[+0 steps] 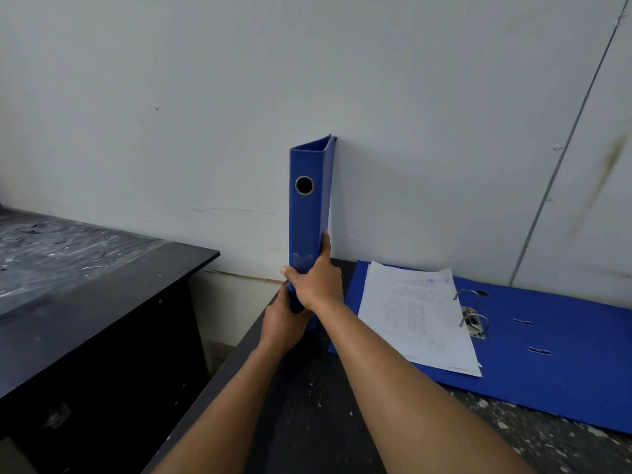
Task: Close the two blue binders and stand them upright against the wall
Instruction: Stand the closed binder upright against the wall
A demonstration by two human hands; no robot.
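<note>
A closed blue binder (307, 213) stands upright at the table's left rear corner, its spine with a round finger hole facing me and its top touching the white wall (427, 97). My right hand (316, 280) wraps the lower spine, thumb on the left, fingers up the right side. My left hand (282, 319) grips the binder's bottom from below and the left. A second blue binder (554, 357) lies open flat on the table to the right, metal rings up, with a stack of printed white sheets (413, 316) on its left half.
The dark speckled table (307, 422) ends in a left edge close beside the upright binder. Across a gap on the left stands a lower black desk (89, 289). A thin grey cable (564, 148) runs diagonally down the wall at the right.
</note>
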